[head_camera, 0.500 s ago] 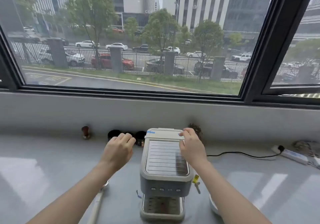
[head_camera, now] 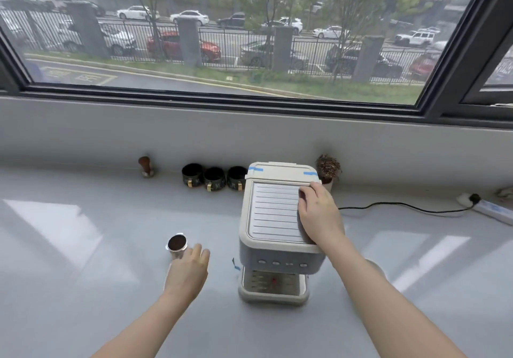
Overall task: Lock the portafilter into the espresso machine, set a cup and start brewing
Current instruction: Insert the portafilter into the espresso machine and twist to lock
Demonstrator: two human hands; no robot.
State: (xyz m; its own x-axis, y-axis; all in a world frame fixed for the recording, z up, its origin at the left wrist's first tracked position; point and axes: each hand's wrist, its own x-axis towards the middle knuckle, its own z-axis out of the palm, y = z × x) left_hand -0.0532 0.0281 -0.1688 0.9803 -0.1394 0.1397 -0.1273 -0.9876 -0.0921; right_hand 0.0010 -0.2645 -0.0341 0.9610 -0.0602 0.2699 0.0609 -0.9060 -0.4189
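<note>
The espresso machine (head_camera: 273,219), beige and grey, stands on the counter with an empty drip tray (head_camera: 273,282) at its front. My right hand (head_camera: 317,214) lies on the right edge of its ribbed top, fingers curled over it. Left of the machine is the portafilter (head_camera: 177,244), its metal basket full of dark coffee grounds. My left hand (head_camera: 188,270) lies palm down right behind the basket and hides the handle, so I cannot see if the fingers close around it. Three black cups (head_camera: 214,178) stand in a row against the back wall.
A wooden-handled tamper (head_camera: 145,166) stands at the back left and a small dried plant (head_camera: 328,167) behind the machine. A black cable (head_camera: 402,205) runs right to a power strip (head_camera: 488,208). A pale round object (head_camera: 374,268) shows partly behind my right forearm.
My left hand has dropped from beside the machine's top down onto the portafilter. My right hand stays on the top's right edge. The view has tilted downward.
</note>
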